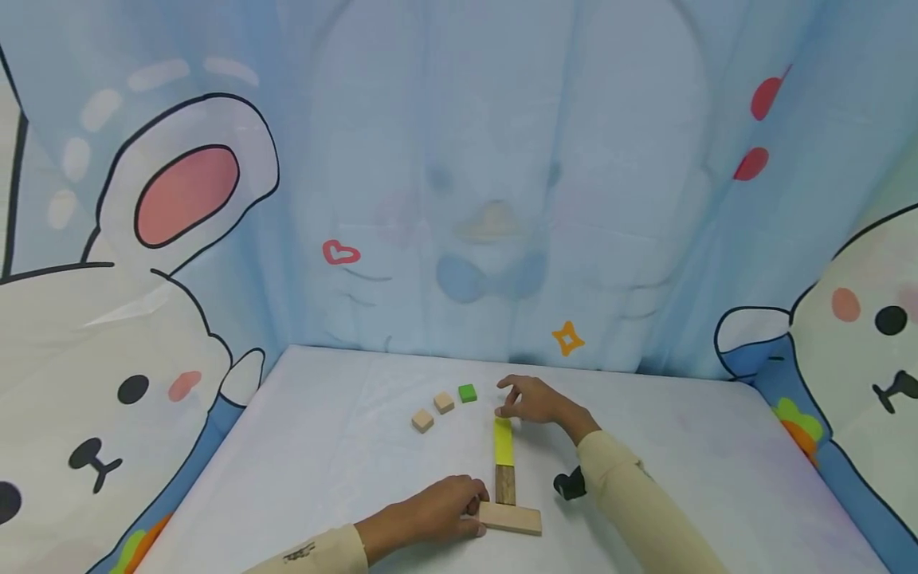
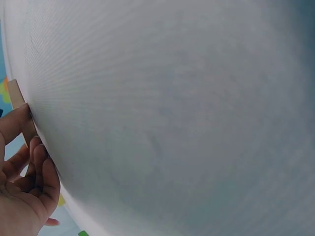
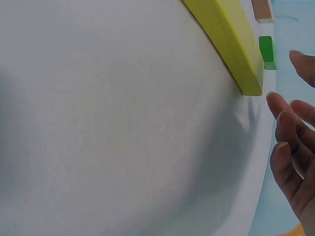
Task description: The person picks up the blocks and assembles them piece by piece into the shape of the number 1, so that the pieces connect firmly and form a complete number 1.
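My left hand [image 1: 448, 508] pinches the left end of a plain wooden block [image 1: 512, 519] between thumb and fingers. That long flat block lies crosswise on the table. A brown-patterned block [image 1: 505, 485] meets its far side, and a yellow block [image 1: 504, 443] continues the line away from me. Just past the yellow block's far end hovers my right hand [image 1: 534, 399], fingers loosely bent. In the right wrist view a gap shows between its fingers and the yellow block [image 3: 229, 46], and nothing is held.
Left of the right hand sit a green cube [image 1: 468, 393] and two plain wooden cubes, the nearer [image 1: 422, 421] and the farther [image 1: 444, 402]. A small black object [image 1: 570, 484] lies by the right sleeve, partly hidden. A printed curtain [image 1: 402, 311] hangs behind the white table [image 1: 337, 430].
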Tool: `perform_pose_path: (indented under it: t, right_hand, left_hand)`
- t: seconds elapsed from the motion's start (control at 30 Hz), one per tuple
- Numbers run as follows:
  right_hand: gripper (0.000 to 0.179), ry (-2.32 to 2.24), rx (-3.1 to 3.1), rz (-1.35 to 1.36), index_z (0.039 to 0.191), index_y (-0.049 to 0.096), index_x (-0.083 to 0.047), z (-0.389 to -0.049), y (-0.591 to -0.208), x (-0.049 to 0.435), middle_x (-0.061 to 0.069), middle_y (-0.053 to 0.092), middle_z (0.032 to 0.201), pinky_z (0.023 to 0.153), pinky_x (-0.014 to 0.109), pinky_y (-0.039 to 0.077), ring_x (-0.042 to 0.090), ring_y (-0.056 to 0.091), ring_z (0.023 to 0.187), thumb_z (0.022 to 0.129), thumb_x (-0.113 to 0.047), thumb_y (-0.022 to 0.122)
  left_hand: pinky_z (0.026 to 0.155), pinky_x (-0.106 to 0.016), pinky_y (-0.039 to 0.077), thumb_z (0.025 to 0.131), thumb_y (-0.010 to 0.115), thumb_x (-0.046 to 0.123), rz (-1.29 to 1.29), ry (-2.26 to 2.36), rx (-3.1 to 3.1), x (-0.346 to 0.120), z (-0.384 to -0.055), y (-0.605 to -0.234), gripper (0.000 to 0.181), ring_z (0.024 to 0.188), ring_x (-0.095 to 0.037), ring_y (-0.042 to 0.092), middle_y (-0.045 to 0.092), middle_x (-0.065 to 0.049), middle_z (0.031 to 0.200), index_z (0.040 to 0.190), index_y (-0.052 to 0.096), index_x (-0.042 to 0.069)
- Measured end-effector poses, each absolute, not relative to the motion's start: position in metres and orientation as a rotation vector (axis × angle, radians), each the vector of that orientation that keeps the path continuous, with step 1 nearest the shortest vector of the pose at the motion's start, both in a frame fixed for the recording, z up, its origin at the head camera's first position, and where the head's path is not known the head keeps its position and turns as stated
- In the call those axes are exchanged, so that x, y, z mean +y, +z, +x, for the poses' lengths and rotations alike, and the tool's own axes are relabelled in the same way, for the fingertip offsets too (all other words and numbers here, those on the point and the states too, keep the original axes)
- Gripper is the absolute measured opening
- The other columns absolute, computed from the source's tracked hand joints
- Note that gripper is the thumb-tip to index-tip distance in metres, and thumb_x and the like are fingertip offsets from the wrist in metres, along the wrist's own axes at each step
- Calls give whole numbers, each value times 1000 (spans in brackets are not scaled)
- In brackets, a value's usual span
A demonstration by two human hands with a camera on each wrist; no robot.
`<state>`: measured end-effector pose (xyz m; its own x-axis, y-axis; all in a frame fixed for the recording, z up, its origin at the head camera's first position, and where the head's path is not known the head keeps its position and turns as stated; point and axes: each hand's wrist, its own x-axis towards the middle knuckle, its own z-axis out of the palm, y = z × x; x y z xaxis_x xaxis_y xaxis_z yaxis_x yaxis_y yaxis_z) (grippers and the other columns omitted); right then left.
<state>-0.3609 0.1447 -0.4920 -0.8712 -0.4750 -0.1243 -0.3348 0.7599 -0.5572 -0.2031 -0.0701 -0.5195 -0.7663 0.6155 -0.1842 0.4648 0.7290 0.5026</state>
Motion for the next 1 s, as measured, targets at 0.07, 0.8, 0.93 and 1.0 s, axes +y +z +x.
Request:
perform_pose_path:
  t: [0.07, 0.8, 0.93, 1.0]
  right_hand:
    - [59, -773, 2701, -618, 136, 56, -5, -363, -493, 144, 4, 68, 101, 80, 39, 53, 15, 61, 84, 88, -33, 76]
    - [55, -670, 2644, -562, 136, 56, -11, -381, -494, 122, 3, 67, 105, 82, 36, 54, 16, 60, 85, 89, -32, 76]
    - [58, -655, 2624, -545, 138, 54, -10, -384, -492, 115, 2, 67, 101, 80, 35, 54, 16, 61, 83, 88, -29, 77]
    - [59, -642, 2617, -531, 139, 53, -11, -386, -491, 111, 1, 66, 99, 80, 34, 53, 16, 61, 83, 88, -29, 78]
  left_hand:
    - [69, -17, 44, 92, 74, 27, 848, 622, 2595, -69, -202, -518, 31, 73, 2, 47, 52, 14, 84, 118, 64, 14]
    - [70, -16, 44, 93, 74, 26, 861, 576, 2604, -67, -200, -512, 31, 74, 2, 47, 53, 13, 85, 119, 63, 14]
    - [70, -16, 44, 93, 73, 26, 849, 591, 2585, -69, -202, -513, 31, 74, 2, 47, 53, 13, 85, 120, 63, 13]
    - [71, -16, 45, 93, 73, 26, 844, 596, 2575, -70, -203, -513, 31, 75, 2, 48, 54, 13, 85, 120, 63, 13]
